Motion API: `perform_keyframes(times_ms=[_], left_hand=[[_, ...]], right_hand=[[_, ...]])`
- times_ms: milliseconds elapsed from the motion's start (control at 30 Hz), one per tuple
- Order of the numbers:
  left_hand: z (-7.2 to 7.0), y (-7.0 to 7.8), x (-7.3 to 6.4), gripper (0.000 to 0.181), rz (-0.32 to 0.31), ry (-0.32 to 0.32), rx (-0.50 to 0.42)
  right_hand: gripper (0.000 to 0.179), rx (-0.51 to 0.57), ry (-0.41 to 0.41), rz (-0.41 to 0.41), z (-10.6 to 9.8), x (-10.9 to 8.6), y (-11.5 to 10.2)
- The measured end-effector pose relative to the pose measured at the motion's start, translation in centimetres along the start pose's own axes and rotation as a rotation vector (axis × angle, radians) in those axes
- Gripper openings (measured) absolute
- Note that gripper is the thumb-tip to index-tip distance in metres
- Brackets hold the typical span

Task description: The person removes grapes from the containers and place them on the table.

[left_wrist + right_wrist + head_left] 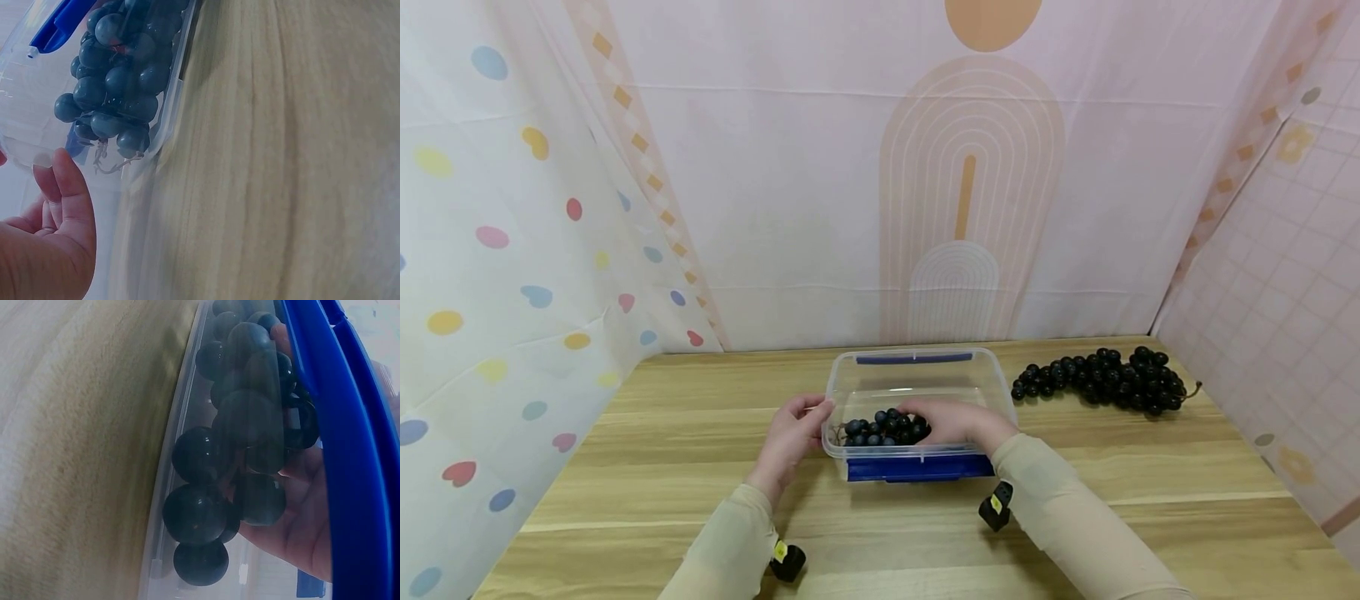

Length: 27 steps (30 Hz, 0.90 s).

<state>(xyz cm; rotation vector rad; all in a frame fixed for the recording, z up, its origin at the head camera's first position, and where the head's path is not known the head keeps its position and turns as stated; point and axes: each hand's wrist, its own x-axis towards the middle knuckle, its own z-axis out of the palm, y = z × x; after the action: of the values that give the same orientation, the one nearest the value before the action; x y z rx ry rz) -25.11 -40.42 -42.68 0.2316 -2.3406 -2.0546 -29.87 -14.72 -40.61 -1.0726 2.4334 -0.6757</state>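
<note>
From the head view, the right hand [951,419] is down inside the clear box [917,367] on the table [700,467], its grip closed round a grape bunch [883,428]; the left hand [793,437] braces the box's corner, likely to steady it (a second bunch [1101,379] lies well apart). Left wrist: relaxed fingers [65,181] touching the wall, holding nothing. Right wrist alone shows the palm [300,512] cupping the grapes under the blue latch [344,437].

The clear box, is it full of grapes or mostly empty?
Mostly empty. The clear box has one small bunch of dark grapes at its near end, under the right hand; the far part shows only bare plastic.
</note>
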Motion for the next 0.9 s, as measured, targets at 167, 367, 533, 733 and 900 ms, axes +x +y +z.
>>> perform_keyframes(times_ms=[167, 367, 533, 733, 900], left_hand=[[0.0, 0.04, -0.04, 0.04, 0.001, 0.005, 0.003], [0.07, -0.05, 0.0, 0.039, 0.005, 0.008, 0.0], [0.17, -0.21, 0.1, 0.037, 0.005, 0.015, -0.009], [0.2, -0.25, 0.15, 0.037, 0.002, 0.021, -0.013], [0.12, -0.01, -0.07, 0.04, 0.0, 0.011, -0.008]], right_hand=[[0.062, 0.019, -0.007, -0.003, -0.02, -0.02, -0.04], [0.062, 0.02, -0.013, -0.007, -0.02, -0.03, 0.09], [0.06, -0.002, -0.007, -0.001, 0.08, -0.01, 0.14], [0.059, -0.018, -0.001, -0.015, 0.13, 0.08, 0.2], [0.058, -0.015, 0.005, -0.026, 0.04, -0.07, 0.11]])
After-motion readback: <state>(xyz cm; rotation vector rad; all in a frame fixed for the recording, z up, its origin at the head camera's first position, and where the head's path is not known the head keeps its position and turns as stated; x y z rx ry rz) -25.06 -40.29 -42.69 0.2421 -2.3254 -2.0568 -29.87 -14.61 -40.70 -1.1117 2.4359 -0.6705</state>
